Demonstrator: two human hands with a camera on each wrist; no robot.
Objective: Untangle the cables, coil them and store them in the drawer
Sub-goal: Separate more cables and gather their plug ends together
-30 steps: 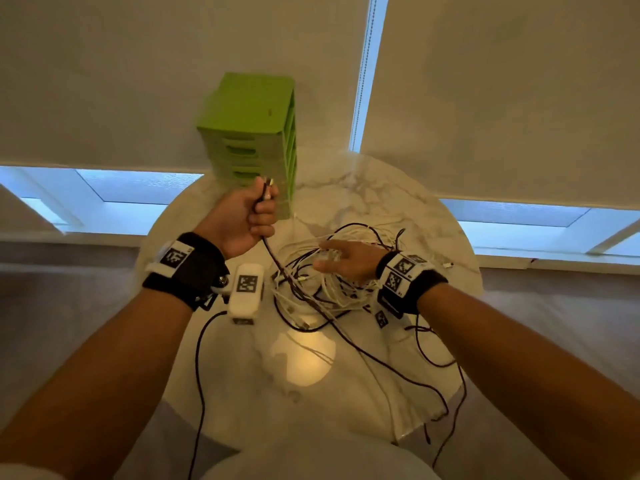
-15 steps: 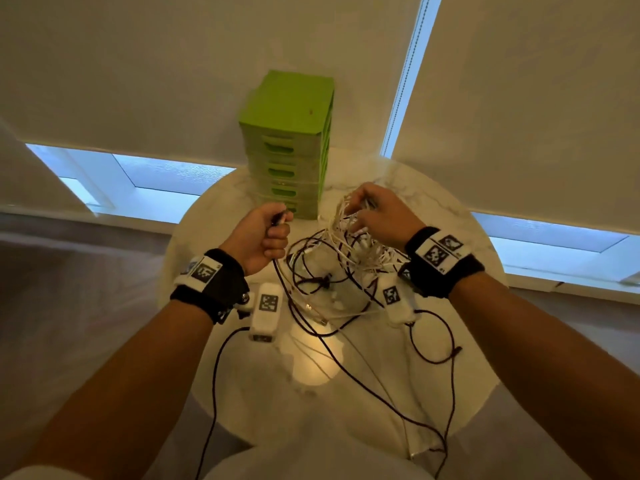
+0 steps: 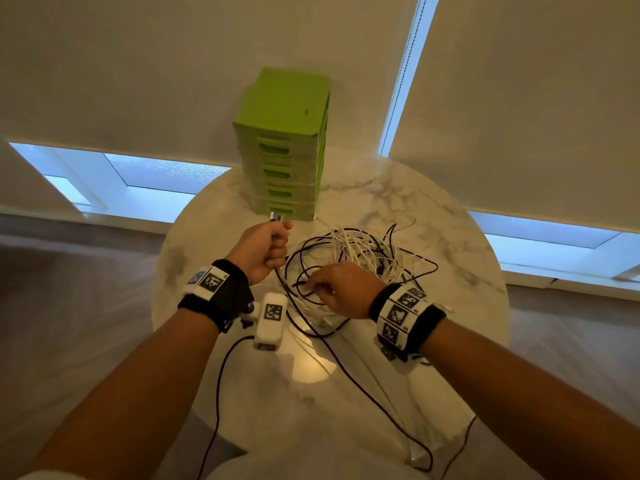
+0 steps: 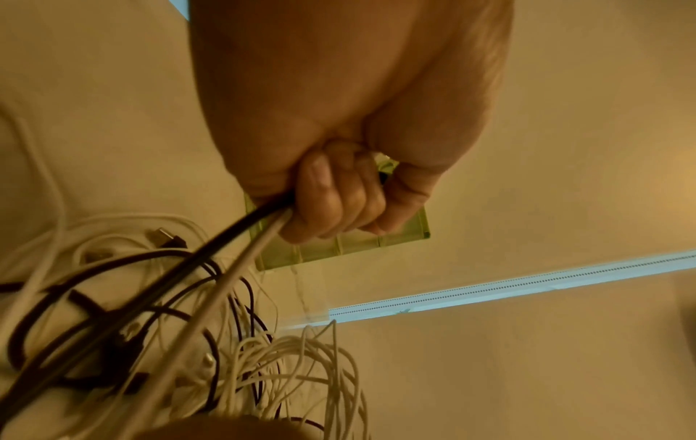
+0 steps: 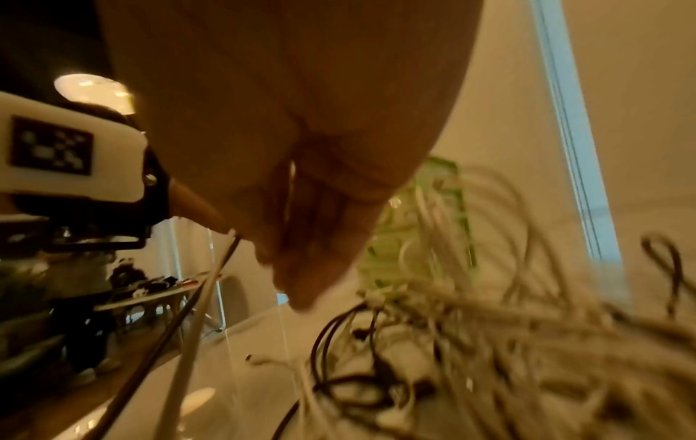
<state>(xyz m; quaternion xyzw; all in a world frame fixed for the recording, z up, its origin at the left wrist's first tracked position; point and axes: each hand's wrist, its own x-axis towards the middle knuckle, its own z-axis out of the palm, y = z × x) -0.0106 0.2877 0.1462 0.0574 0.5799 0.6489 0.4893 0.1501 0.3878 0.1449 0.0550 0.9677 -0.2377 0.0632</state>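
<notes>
The left hand [image 3: 265, 249] is clenched around one black cable [image 4: 211, 247] and one white cable [image 4: 248, 259], plug ends protruding above the fist; holding them raised probably keeps the two freed ends separate from the pile. The right hand [image 3: 337, 287] reaches into the tangle [image 3: 360, 254] with fingers curled at a black strand; a firm pinch cannot be confirmed. The tangle lies on the round marble tabletop [image 3: 433, 209], just in front of the green drawer unit [image 3: 287, 143], all drawers closed. Drawn roller blinds [image 3: 519, 98] stand behind.
</notes>
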